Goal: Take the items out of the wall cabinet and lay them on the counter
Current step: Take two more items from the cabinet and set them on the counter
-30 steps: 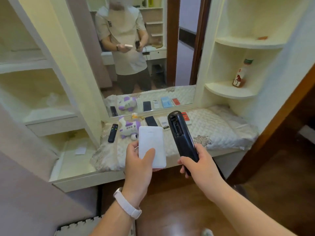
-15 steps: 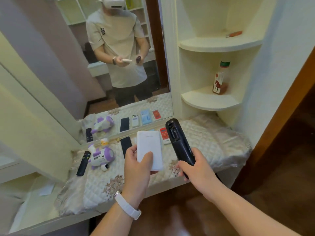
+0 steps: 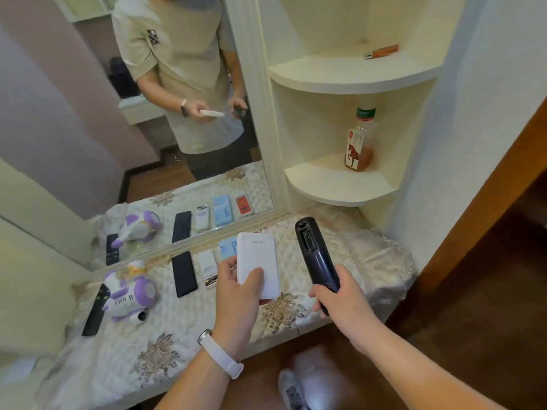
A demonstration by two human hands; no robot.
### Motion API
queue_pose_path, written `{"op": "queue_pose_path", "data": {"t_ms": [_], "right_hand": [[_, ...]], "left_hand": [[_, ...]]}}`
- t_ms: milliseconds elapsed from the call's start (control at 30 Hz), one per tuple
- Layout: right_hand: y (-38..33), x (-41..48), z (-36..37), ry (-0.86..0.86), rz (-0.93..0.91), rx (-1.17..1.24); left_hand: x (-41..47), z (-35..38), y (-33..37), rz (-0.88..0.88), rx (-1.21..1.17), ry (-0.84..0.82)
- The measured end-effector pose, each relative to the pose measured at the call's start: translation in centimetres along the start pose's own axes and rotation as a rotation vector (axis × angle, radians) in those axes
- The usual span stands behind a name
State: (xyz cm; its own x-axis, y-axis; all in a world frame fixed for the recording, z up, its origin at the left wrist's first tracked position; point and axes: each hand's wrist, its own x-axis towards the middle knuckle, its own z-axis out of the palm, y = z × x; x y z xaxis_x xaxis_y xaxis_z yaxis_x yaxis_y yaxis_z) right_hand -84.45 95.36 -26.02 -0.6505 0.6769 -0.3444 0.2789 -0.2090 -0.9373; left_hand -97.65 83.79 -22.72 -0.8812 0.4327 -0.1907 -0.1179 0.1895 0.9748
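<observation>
The person stands in front of a counter (image 3: 189,327) that is covered with a quilted cloth. The left hand (image 3: 236,294), with a white band (image 3: 220,355) on the wrist, holds a white power bank (image 3: 258,261). The thumb lies flat across its face and the fingers are curled round its left edge. The power bank is in the air above the middle of the counter, and it does not lie on the cloth.

The right hand (image 3: 344,300) is clamped round the lower end of a black remote control (image 3: 313,253). The remote control points up and away from the person, just to the right of the power bank and apart from it. A hollow shows near its top end.

On the cloth, from the left, lie a slim black remote (image 3: 95,312), a purple and white toy (image 3: 130,294) that touches it or is just beside it, a flat black device (image 3: 184,273), a small white device (image 3: 207,266) and a light blue pack (image 3: 227,247), which the power bank partly hides. They lie in a row along a mirror (image 3: 88,128), and the mirror shows them again together with the person.

At the right there are two corner shelves. A bottle (image 3: 359,143) with a green cap and a red label stands upright on the lower shelf (image 3: 334,187). A small orange thing (image 3: 381,51) lies on the upper shelf (image 3: 340,75).
</observation>
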Motion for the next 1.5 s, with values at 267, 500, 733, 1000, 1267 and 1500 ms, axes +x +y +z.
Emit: {"op": "queue_pose_path", "data": {"t_ms": [267,500,733,1000,1267,1500], "right_hand": [[1.2,7.1,0.1,0.050,0.117,-0.070],[2.1,14.6,1.5,0.033,0.230,-0.197],[3.2,21.1,3.7,0.082,0.343,-0.196],[4.2,26.3,4.7,0.059,0.404,-0.228],[6.3,29.0,4.5,-0.034,0.399,-0.292],[6.2,30.5,2.5,-0.180,0.279,-0.669]], "left_hand": [[7.9,3.1,-4.4,-0.135,-0.010,-0.040],[15.3,4.8,-8.1,-0.281,-0.068,-0.085],[20.8,5.9,-10.6,-0.401,-0.070,-0.131],[24.3,7.7,-13.3,-0.466,-0.012,-0.140],[26.3,8.9,-14.4,-0.483,0.019,-0.092],[26.3,9.8,-14.4,-0.463,0.265,-0.220]]}}
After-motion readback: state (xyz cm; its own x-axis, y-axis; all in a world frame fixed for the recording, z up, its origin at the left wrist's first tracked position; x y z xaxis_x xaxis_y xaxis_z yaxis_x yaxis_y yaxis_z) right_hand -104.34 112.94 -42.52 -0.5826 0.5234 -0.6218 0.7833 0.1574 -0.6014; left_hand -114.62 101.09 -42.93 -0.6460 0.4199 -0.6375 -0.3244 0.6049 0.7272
